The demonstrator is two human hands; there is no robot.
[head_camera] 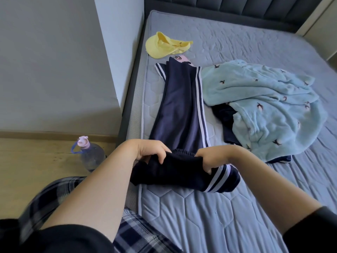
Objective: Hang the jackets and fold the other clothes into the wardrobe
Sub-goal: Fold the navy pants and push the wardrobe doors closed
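Navy track trousers (182, 106) with white side stripes lie lengthwise on the grey-blue mattress (209, 207), legs pointing away from me. Their waist end is bunched up at the near edge. My left hand (149, 152) grips the left side of that bunched waist, fingers curled over the fabric. My right hand (209, 159) grips the right side by the striped seam. A light blue fleece garment (264, 106) with small bird prints lies crumpled to the right, covering a dark navy garment (226, 121).
A yellow visor cap (164, 45) lies at the far left of the mattress, with a pink phone (180, 59) half under the trouser hems. A water bottle (89, 154) stands on the wooden floor by the bed. A grey wall corner rises on the left.
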